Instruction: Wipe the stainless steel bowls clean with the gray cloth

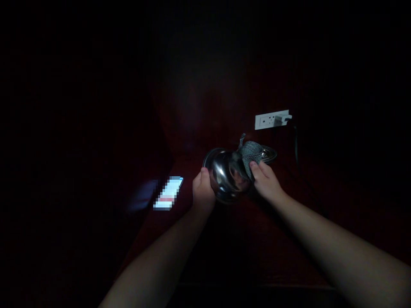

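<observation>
Shiny metal vessel [223, 171] is at frame centre, its long axis slanting toward upper right, between left fingers [204, 174] closed on its wider end and right fingers [254, 170] pinching patterned grey cloth [251, 149] against its narrower part.

The one view, head-worn, looks from high at the front edge of the table [276, 261], facing forward and down across it toward the socket [271, 119] behind. It is near: left hand [204, 192] and right hand [267, 182] fall about mid-frame, the front edge low, the left edge slanting away.
</observation>
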